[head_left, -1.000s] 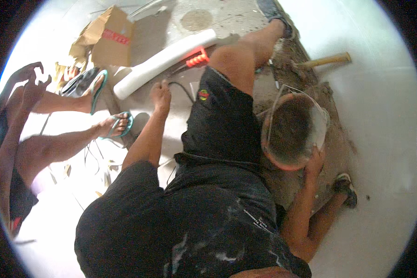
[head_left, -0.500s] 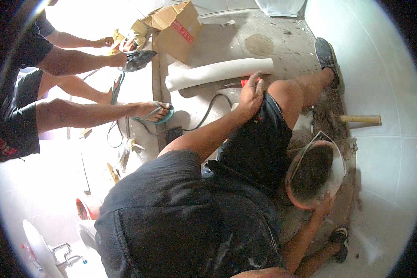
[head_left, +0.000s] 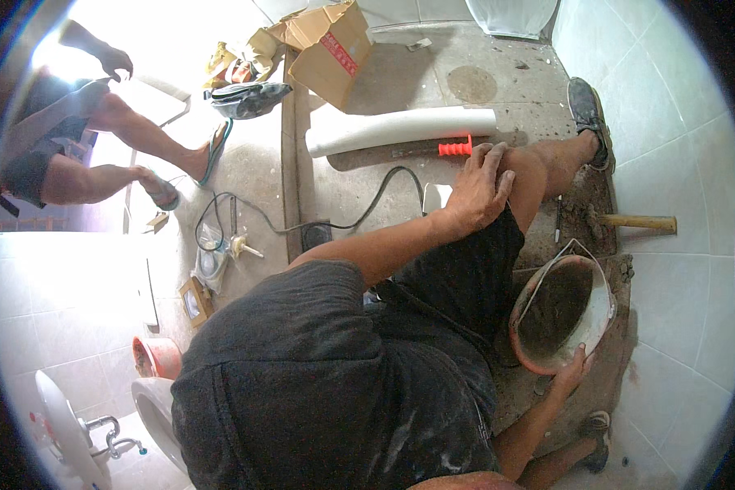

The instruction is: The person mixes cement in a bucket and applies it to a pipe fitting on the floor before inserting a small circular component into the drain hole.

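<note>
My left hand [head_left: 479,192] rests on my bent left knee, fingers spread, with nothing in it. Just beyond its fingertips lies a tool with a ribbed red handle [head_left: 456,147] and a guard; its thin shaft is hard to make out. My right hand [head_left: 572,373] grips the near rim of an orange-rimmed bucket [head_left: 598,314], thumb on the inside wall. The bucket tilts toward me, its wire handle raised at the far side. Grey mortar-like material [head_left: 554,302] lies in it. Most of the right fingers are hidden behind the rim.
A white pipe [head_left: 400,131] and cardboard box [head_left: 327,49] lie ahead. A wooden handle [head_left: 641,223] and dark debris sit by the tiled wall at right. A black cable [head_left: 335,224] crosses the floor at left. Another person [head_left: 82,155] stands far left, near a black bag [head_left: 249,100].
My left hand has drawn back from beside the red handle onto my knee and spread its fingers. The other person has stepped back leftward. My right hand stays on the bucket rim.
</note>
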The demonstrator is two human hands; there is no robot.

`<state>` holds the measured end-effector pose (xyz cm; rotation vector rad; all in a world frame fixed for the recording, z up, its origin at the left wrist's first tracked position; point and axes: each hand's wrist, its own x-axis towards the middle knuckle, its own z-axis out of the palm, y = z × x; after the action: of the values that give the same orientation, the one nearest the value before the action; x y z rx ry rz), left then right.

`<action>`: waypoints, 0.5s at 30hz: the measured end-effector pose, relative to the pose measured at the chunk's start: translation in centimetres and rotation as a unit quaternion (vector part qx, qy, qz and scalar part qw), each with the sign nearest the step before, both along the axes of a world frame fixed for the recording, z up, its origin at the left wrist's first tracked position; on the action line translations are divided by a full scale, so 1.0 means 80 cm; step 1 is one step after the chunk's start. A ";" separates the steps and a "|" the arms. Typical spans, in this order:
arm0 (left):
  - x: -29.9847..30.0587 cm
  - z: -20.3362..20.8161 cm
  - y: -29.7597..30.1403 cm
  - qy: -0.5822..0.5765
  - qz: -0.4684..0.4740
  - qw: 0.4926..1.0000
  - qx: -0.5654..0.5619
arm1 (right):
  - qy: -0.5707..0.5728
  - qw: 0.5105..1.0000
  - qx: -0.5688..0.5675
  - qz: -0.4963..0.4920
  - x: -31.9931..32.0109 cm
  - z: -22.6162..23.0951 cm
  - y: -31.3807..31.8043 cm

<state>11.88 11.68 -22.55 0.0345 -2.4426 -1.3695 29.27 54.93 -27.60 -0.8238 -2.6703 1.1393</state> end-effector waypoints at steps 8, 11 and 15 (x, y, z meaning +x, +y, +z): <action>0.005 0.028 0.066 0.176 -0.179 0.966 -0.062 | 0.013 0.998 0.049 -0.041 -0.002 0.003 -0.012; 0.012 0.044 0.121 0.093 -0.276 0.957 0.020 | 0.027 0.993 0.035 -0.105 -0.025 0.073 -0.062; 0.008 0.011 0.183 -0.097 -0.318 0.936 0.112 | 0.102 0.985 -0.051 -0.128 -0.005 0.047 -0.062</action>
<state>12.52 26.32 -21.70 -0.6489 -2.5528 -1.9874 28.87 49.96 -23.86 -0.9762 -2.2817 1.2277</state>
